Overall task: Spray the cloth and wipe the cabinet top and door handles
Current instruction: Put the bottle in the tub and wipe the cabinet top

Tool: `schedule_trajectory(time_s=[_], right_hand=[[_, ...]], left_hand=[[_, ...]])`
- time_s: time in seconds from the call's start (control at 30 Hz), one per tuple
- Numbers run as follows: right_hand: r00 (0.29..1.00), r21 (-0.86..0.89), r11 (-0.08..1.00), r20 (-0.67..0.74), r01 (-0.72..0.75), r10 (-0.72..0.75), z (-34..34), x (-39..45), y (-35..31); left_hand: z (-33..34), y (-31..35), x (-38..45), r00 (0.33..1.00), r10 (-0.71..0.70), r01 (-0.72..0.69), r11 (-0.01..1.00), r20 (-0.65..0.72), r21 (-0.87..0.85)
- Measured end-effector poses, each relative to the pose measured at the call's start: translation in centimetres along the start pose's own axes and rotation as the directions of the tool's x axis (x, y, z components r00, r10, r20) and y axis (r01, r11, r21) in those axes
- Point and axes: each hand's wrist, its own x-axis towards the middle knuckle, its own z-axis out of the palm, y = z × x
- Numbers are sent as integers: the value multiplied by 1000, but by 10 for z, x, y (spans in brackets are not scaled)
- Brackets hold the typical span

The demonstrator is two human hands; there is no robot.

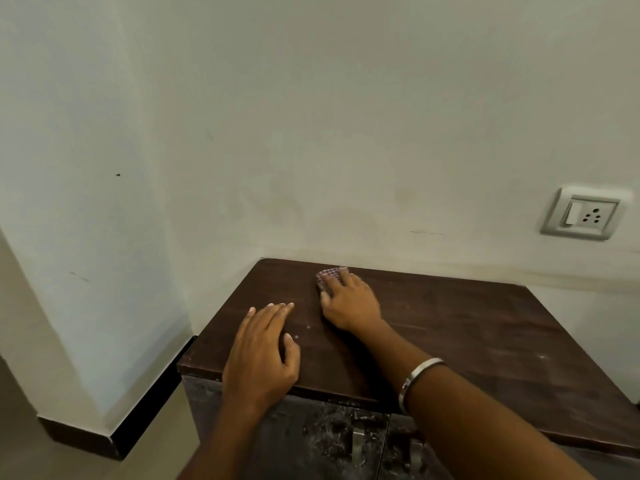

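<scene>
I see R hand (349,301) flat, fingers straight, pressing cloth (329,277) on cabinet top (467,334). L hand (263,351), at 8 o'clock from it, rests flat, holds nothing.

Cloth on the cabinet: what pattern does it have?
The cloth has a small reddish-and-white check, clearest in the head view.

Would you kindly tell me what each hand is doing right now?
Left hand: open, flat on the cabinet top.
Right hand: open, pressing the cloth.
</scene>
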Motion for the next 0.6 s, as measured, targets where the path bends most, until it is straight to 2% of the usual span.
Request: schedule_trajectory(time_s=[0.2, 0.33, 0.43, 0.6], right_hand=[[953, -40, 953, -66, -299, 296, -27, 4, 101], [920, -51, 920, -75, -389, 385, -27, 12, 106], [938, -28, 939, -63, -343, 341, -18, 23, 75], [999, -15, 999, 1, -52, 52, 6, 36, -6]], left_hand=[[0, 1, -1, 1000, -18, 19, 1000, 15, -6], [-2, 3, -1, 999, -31, 31, 999, 14, -10], [-3, 4, -1, 999, -33, 33, 999, 18, -19], [-3, 3, -1, 999, -30, 31, 999, 27, -22]])
